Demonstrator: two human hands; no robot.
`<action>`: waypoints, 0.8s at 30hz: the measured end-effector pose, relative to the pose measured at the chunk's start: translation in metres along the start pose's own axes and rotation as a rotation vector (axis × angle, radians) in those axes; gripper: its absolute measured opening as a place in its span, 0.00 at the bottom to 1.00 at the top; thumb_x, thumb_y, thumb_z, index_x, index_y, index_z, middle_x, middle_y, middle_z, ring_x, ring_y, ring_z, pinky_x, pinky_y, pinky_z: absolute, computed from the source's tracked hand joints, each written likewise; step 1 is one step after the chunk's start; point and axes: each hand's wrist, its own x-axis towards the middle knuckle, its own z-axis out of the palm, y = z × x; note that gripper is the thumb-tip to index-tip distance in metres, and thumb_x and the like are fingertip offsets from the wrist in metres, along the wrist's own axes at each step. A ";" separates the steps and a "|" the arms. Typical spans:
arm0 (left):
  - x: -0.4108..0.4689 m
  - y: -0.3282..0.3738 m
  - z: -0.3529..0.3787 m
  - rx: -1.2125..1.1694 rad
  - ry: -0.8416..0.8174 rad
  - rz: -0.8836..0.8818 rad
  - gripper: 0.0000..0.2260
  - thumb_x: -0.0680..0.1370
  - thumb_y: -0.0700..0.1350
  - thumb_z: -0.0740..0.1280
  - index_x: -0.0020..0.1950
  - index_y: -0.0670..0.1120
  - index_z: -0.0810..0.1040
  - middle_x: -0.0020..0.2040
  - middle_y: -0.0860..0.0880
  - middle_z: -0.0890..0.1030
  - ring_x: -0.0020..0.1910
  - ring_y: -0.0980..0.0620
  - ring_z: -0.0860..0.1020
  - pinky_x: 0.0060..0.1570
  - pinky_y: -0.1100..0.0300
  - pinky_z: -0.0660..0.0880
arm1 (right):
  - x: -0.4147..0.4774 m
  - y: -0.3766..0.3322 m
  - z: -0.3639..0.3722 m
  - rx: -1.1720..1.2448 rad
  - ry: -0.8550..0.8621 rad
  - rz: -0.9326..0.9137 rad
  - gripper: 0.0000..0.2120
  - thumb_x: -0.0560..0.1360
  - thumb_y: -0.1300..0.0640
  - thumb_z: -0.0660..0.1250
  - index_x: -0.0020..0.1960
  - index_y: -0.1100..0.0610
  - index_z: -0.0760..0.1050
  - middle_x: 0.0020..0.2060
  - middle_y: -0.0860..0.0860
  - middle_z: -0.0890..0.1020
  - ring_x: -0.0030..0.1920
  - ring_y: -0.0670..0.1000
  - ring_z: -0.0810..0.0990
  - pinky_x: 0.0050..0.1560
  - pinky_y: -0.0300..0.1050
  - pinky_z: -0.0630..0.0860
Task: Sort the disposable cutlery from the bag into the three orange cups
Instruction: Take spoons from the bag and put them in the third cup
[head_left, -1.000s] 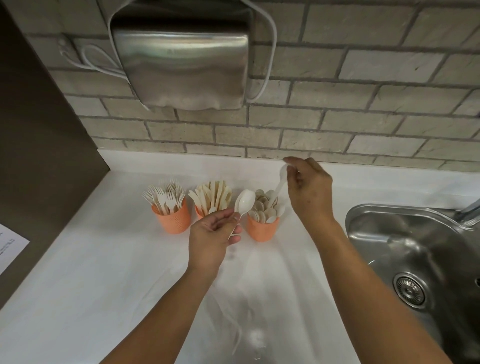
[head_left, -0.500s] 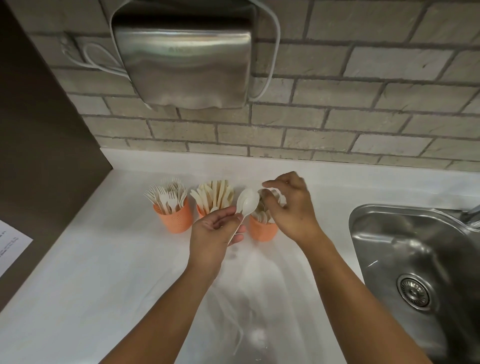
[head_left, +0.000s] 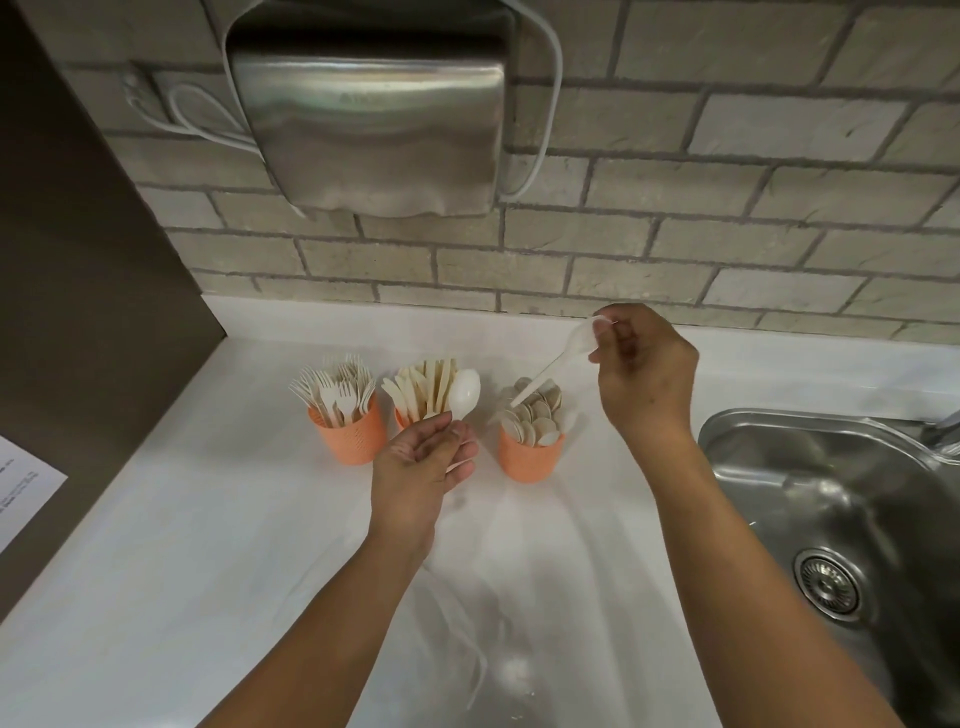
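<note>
Two white plastic spoons are held above a white surface (head_left: 182, 519), where three orange cups are lined up below a brick wall (head_left: 727, 249). The first spoon (head_left: 464, 397) is gripped in the left hand (head_left: 423, 470), its handle enclosed by curled fingers (head_left: 441, 436) and its bowl raised in front of the middle cup (head_left: 401, 418), which is packed with knives (head_left: 426, 387) and largely hidden by that hand. The second spoon (head_left: 550, 370) is pinched at its bowl by the thumb and fingertips of the right hand (head_left: 644, 374), its handle slanted down over the stacked spoons (head_left: 535, 421) in the right cup (head_left: 530, 457). The left cup (head_left: 353, 441) is filled with forks (head_left: 337, 389). A clear plastic bag (head_left: 467, 639) is spread on the surface under the forearms; its contents cannot be made out. A steel sink (head_left: 831, 493) is set in at right, and a hand dryer (head_left: 369, 119) is mounted on the wall.
</note>
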 end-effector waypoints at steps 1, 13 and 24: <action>0.000 -0.001 -0.001 -0.001 -0.003 0.000 0.10 0.80 0.39 0.71 0.62 0.42 0.81 0.49 0.46 0.88 0.45 0.52 0.86 0.48 0.58 0.84 | 0.001 0.001 -0.001 -0.058 0.014 -0.081 0.05 0.81 0.61 0.66 0.50 0.57 0.81 0.40 0.51 0.83 0.38 0.51 0.83 0.42 0.43 0.78; -0.004 0.002 0.006 0.021 -0.020 0.019 0.08 0.80 0.37 0.72 0.58 0.42 0.85 0.44 0.45 0.84 0.40 0.55 0.83 0.43 0.63 0.81 | -0.041 0.028 0.037 -0.573 -0.361 -0.273 0.07 0.74 0.59 0.68 0.45 0.56 0.86 0.47 0.55 0.78 0.46 0.61 0.74 0.42 0.54 0.77; -0.008 0.003 0.007 0.174 -0.119 0.064 0.09 0.80 0.40 0.72 0.59 0.50 0.86 0.45 0.54 0.87 0.42 0.57 0.82 0.45 0.61 0.83 | -0.039 -0.029 0.028 0.116 -0.502 0.180 0.04 0.80 0.58 0.69 0.49 0.56 0.83 0.38 0.49 0.82 0.36 0.44 0.79 0.42 0.38 0.73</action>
